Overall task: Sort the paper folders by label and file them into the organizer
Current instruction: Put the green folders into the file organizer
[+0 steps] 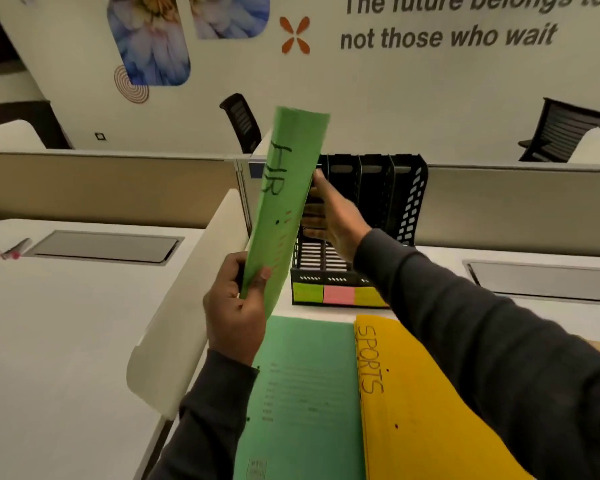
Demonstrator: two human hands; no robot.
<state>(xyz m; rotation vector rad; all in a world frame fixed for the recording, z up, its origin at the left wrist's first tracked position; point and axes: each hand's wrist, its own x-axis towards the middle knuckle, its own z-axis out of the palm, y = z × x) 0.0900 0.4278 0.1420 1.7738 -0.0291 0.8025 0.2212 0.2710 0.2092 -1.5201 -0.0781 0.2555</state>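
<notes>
A green folder [286, 188] marked "HR" stands nearly upright in the air, and my left hand [234, 310] is shut on its lower edge. My right hand [333, 220] touches the folder's right edge with spread fingers, just in front of the black slotted organizer [385, 195]. The organizer stands on the desk behind the folder; green, pink and yellow sticky labels [338, 294] run along its front base. A second green folder [302, 393] and a yellow folder [420, 403] marked "SPORTS" lie flat on the desk below my arms.
A white curved divider [184, 306] separates my desk from the desk at left. Grey cable hatches [104, 245] [548, 278] are set into the desktops. A beige partition [101, 185] runs behind, with black office chairs [241, 121] beyond it.
</notes>
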